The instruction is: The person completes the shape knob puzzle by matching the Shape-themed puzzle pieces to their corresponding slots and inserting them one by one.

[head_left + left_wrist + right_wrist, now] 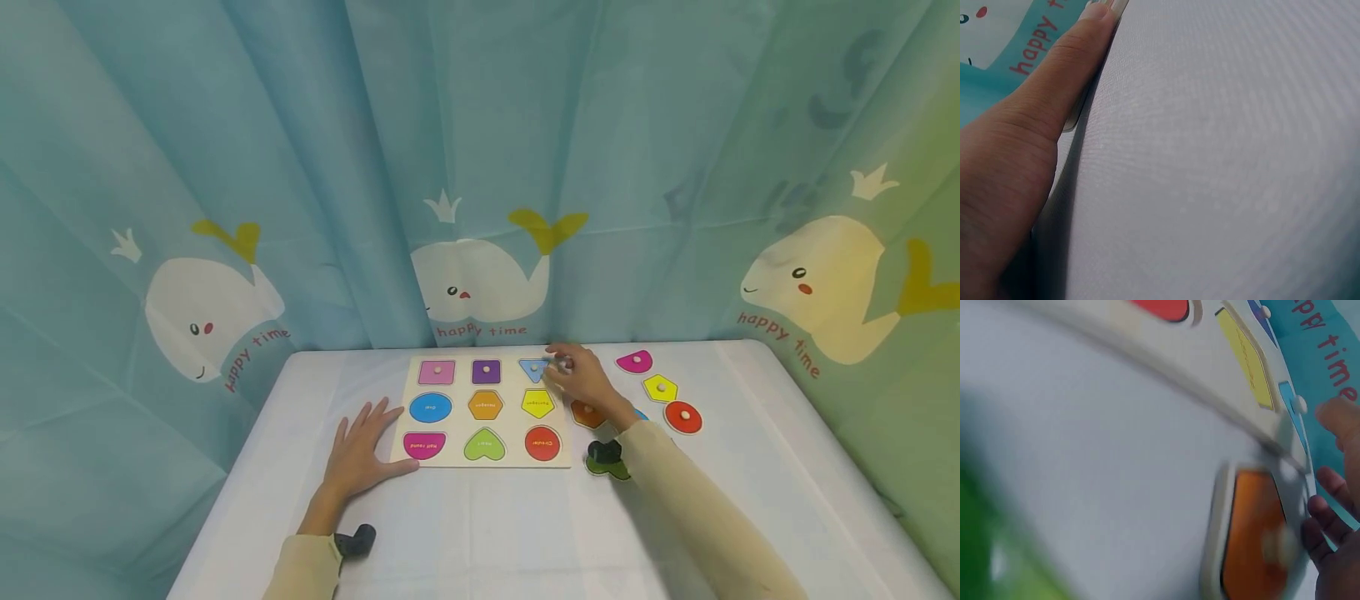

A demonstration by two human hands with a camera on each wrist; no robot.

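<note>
A white wooden shape puzzle board (516,462) lies flat on the table. Knobbed pieces fill its far row: a pink square (427,373), a purple square (486,377) and a light blue triangle (534,372). My left hand (360,454) spreads its fingers along the board's left side, with the thumb (1066,53) at the near corner. At the far right corner is my right hand (581,379), fingers loosely bent beside the triangle. In the right wrist view a gap shows between its fingers and the triangle's white knob (1299,404).
Right of the board lie a magenta half circle (637,362), a yellow pentagon (666,390), a red circle (683,419) and an orange hexagon (587,416). The right arm partly hides a blue piece (641,414) and a green heart (609,471). A curtain (480,167) hangs behind.
</note>
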